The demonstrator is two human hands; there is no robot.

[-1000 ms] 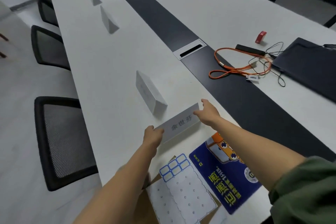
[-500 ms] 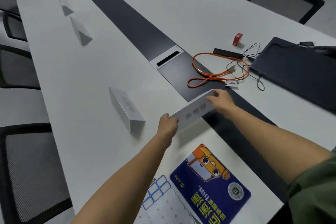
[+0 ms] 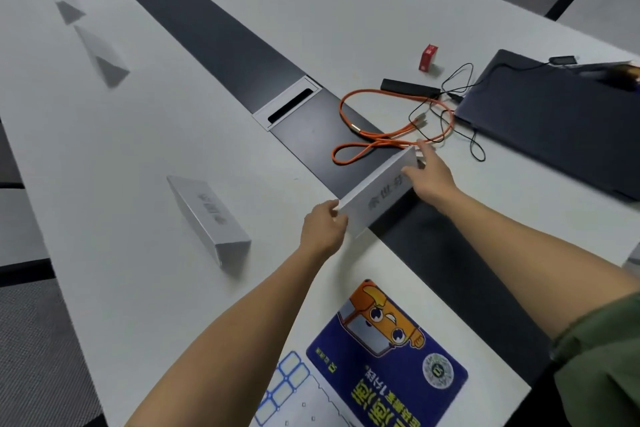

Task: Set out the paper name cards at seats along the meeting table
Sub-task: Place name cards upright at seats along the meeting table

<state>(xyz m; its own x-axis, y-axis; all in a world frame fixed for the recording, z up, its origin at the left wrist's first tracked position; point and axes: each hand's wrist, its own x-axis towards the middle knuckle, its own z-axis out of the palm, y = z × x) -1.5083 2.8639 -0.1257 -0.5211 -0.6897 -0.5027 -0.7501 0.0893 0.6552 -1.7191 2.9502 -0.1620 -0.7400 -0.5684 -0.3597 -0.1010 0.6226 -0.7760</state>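
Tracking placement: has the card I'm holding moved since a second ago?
Yes. The held card moved rightward from beside the standing card to over the dark strip.

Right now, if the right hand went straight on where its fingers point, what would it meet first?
Probably the orange cable, looped on the table just beyond the right hand, which pinches one end of the name card. Height is unclear.

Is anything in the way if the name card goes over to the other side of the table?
Yes. Left hand and right hand hold the name card over the dark centre strip. Right behind it lies the looped orange cable, with a closed laptop further right. The white tabletop left of the cable looks free.
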